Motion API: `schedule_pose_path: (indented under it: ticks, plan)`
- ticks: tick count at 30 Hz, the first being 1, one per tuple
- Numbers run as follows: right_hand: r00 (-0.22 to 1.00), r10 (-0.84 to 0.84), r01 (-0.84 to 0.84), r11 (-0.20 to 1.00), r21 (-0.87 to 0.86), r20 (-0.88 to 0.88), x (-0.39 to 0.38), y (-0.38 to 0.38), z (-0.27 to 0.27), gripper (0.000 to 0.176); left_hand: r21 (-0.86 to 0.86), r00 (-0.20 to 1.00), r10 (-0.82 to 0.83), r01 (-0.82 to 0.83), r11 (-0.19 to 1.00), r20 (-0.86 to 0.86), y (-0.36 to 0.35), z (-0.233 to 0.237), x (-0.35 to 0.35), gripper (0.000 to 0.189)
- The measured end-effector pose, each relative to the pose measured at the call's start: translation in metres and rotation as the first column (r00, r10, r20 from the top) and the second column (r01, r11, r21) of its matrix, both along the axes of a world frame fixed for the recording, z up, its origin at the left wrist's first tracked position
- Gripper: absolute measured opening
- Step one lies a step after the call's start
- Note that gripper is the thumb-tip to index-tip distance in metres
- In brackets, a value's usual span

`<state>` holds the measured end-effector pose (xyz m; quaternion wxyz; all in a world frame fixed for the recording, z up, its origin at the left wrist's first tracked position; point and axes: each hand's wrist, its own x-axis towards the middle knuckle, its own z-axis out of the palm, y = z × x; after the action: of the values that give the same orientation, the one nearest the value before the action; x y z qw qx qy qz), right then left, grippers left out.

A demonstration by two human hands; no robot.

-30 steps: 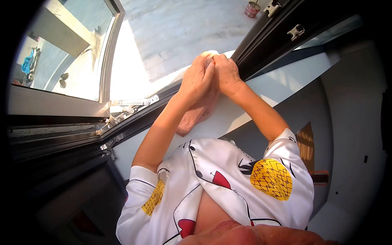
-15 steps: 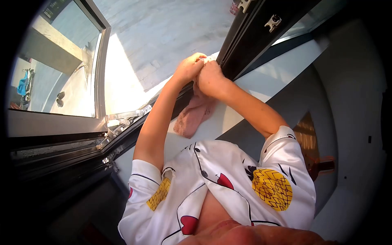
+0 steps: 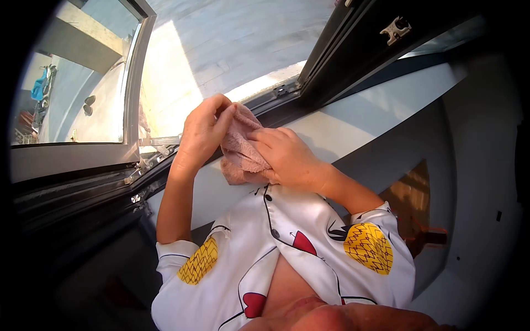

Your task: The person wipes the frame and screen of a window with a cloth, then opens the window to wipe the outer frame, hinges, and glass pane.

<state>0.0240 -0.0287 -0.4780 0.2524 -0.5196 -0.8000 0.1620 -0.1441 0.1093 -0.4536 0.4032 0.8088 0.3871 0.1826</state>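
A pink, soiled cloth (image 3: 243,140) hangs bunched between my two hands, above the white window sill (image 3: 353,124). My left hand (image 3: 204,129) pinches its upper corner between thumb and fingers. Around the cloth's right side curl the fingers of my right hand (image 3: 287,154), with the thumb underneath. The lower end of the cloth droops close to my shirt front. Just beyond my hands runs the dark window track (image 3: 276,105).
An open window sash (image 3: 132,94) swings outward on the left, joined by a metal hinge arm (image 3: 157,149). On the right stands a dark frame post (image 3: 359,49) with a metal latch piece (image 3: 395,30). Sunlit paving lies outside.
Both hands have drawn back from the window track toward my body, bringing the cloth along. They have moved apart, and the cloth is now bunched up between them.
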Motion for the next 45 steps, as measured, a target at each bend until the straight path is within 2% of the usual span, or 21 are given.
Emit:
schedule_pose_path:
  ticks: [1,2,5,6,9,11,13,14,17,20,23,26,28,32,35,38,41,45]
  plan:
    - [0.998,-0.032,0.031,1.000,-0.003,-0.048,0.002,0.002,-0.001,0.059,0.037,0.992,0.099,-0.102,0.994,0.074,0.000,0.004,-0.001,0.016]
    - [0.994,-0.062,0.061,0.998,-0.009,-0.092,0.004,0.003,-0.002,0.060,-0.186,0.957,0.183,-0.142,0.972,0.227,0.000,0.005,0.004,0.015]
    - [0.987,-0.117,0.112,0.992,-0.055,-0.109,0.014,0.000,-0.008,0.059,-0.186,0.942,0.218,-0.174,0.967,0.256,0.007,-0.021,0.026,0.016]
    - [0.984,-0.141,0.134,0.989,-0.066,-0.106,0.019,-0.003,-0.016,0.057,-0.102,0.943,0.239,-0.220,0.970,0.234,0.008,-0.027,0.038,0.016]
    - [0.983,-0.160,0.147,0.979,-0.141,-0.090,0.034,-0.006,-0.025,0.047,-0.055,0.927,0.231,-0.225,0.973,0.294,0.001,-0.046,0.075,0.015]
    - [0.982,-0.175,0.155,0.964,-0.217,-0.073,0.043,-0.006,-0.026,0.042,0.079,0.935,0.055,-0.089,0.993,0.351,-0.003,-0.066,0.100,0.013]
    - [0.975,-0.216,0.192,0.932,-0.307,-0.048,0.050,-0.009,-0.023,0.037,0.355,0.982,-0.063,-0.005,0.935,0.180,-0.005,-0.079,0.121,0.014]
    - [0.974,-0.222,0.199,0.937,-0.288,-0.051,0.054,-0.011,-0.025,0.034,0.321,0.994,-0.075,0.047,0.946,0.076,-0.005,-0.080,0.127,0.015]
    - [0.965,-0.249,0.223,0.943,-0.246,-0.081,0.064,-0.015,-0.034,0.028,0.433,0.976,-0.172,0.099,0.896,0.133,-0.001,-0.086,0.129,0.018]
    - [0.950,-0.283,0.246,0.940,-0.234,-0.136,0.063,-0.015,-0.037,0.025,0.357,0.968,-0.250,0.230,0.905,0.012,0.008,-0.086,0.128,0.022]
    - [0.940,-0.317,0.287,0.935,-0.208,-0.128,0.059,-0.003,-0.036,0.019,0.356,0.951,-0.304,0.302,0.884,-0.053,0.018,-0.085,0.124,0.021]
    - [0.922,-0.377,0.351,0.910,-0.220,-0.091,0.060,0.010,-0.031,0.012,0.499,0.954,-0.299,0.262,0.826,-0.007,0.015,-0.088,0.122,0.015]
    - [0.899,-0.431,0.406,0.886,-0.222,-0.074,0.060,0.012,-0.030,0.008,0.469,0.951,-0.300,0.299,0.831,-0.075,0.018,-0.085,0.124,0.014]
    - [0.913,-0.406,0.392,0.899,-0.197,-0.037,0.058,0.012,-0.031,0.008,0.490,0.954,-0.259,0.298,0.819,-0.148,0.021,-0.087,0.133,0.013]
    - [0.908,-0.420,0.410,0.888,-0.209,-0.001,0.057,0.008,-0.029,0.008,0.474,0.901,-0.312,0.425,0.771,-0.300,0.022,-0.078,0.137,0.013]
    - [0.900,-0.435,0.421,0.883,-0.207,-0.027,0.055,0.001,-0.027,0.009,0.524,0.923,-0.322,0.386,0.759,-0.212,0.027,-0.078,0.128,0.011]
    - [0.896,-0.436,0.410,0.887,-0.213,-0.088,0.055,-0.007,-0.026,0.011,0.470,0.927,-0.300,0.373,0.800,-0.225,0.028,-0.075,0.117,0.011]
    - [0.895,-0.426,0.394,0.893,-0.216,-0.131,0.053,-0.005,-0.036,0.011,0.526,0.965,-0.225,0.263,0.809,-0.136,0.021,-0.085,0.116,0.013]
